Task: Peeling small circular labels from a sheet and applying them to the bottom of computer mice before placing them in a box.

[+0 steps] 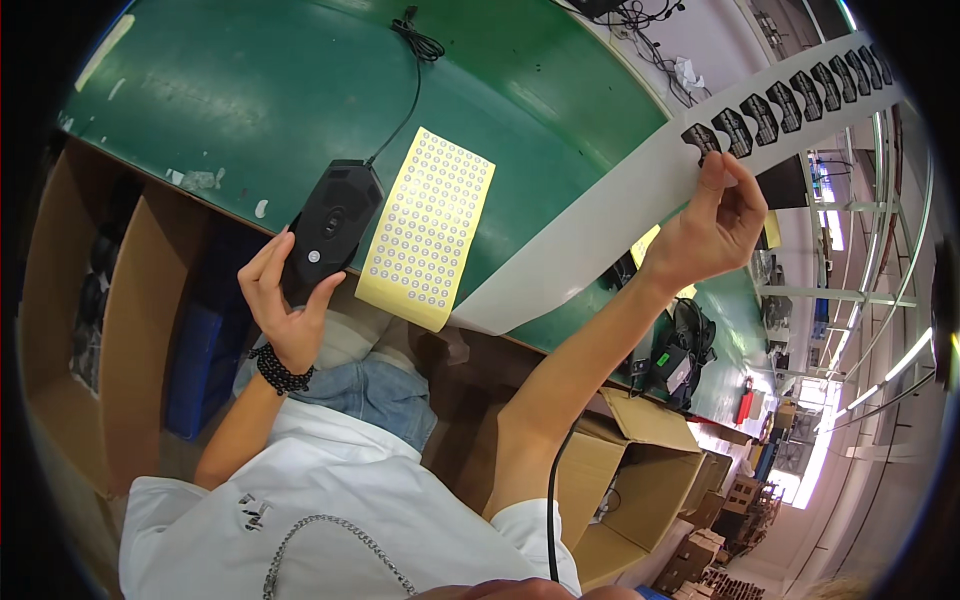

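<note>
Fingers: left hand (pixel 285 305) clasping an upturned mouse (pixel 337 205), ten o'clock; right hand (pixel 712 225) pinching a black label (pixel 700 136), two o'clock.
Green bench (pixel 250 90): toward twelve.
White strip (pixel 590 245): slanting toward two.
Yellow sticker sheet (pixel 428 230): between mouse and strip.
Cord (pixel 425 46): from mouse toward one.

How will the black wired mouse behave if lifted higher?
Probably stiff: the wired mouse has crisp, angular edges and shows no sag in the left hand. Its cable may drag or tug, as it runs to a bundle on the green bench. Set on its broad, flat-looking underside, it seems unlikely to roll.
</note>
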The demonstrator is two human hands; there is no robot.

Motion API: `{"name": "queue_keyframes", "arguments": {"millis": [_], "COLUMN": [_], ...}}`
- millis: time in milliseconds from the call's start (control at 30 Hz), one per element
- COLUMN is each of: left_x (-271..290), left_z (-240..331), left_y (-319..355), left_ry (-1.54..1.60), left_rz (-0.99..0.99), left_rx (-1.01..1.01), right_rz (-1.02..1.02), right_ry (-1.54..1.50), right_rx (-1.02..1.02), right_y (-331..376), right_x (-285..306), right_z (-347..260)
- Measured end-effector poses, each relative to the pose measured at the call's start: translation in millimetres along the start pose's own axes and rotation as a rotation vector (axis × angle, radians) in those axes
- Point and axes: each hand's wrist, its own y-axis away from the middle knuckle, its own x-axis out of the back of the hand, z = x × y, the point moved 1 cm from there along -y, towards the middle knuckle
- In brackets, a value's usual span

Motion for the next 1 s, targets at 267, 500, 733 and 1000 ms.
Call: {"name": "queue_keyframes", "arguments": {"millis": [267, 500, 733, 1000], "left_x": [0, -10, -12, -8], "left_z": [-1, -15, -19, -24], "left_y": [-3, 0, -1, -3], "left_ry": [-0.006, 0.104, 0.132, 0.144], "left_rz": [0.028, 0.114, 0.117, 0.107], "left_rx": [-0.03, -0.082, -0.113, -0.142], "right_rz": [0.181, -0.281, -0.365, -0.395], "right_ry": [0.349, -0.31, -0.325, -0.322], "right_rx": [0.246, -0.763, -0.856, -0.828], "right_y": [108, 226, 224, 226], "right_x": [14, -78, -98, -97], "right_z": [-64, -109, -91, -85]}}
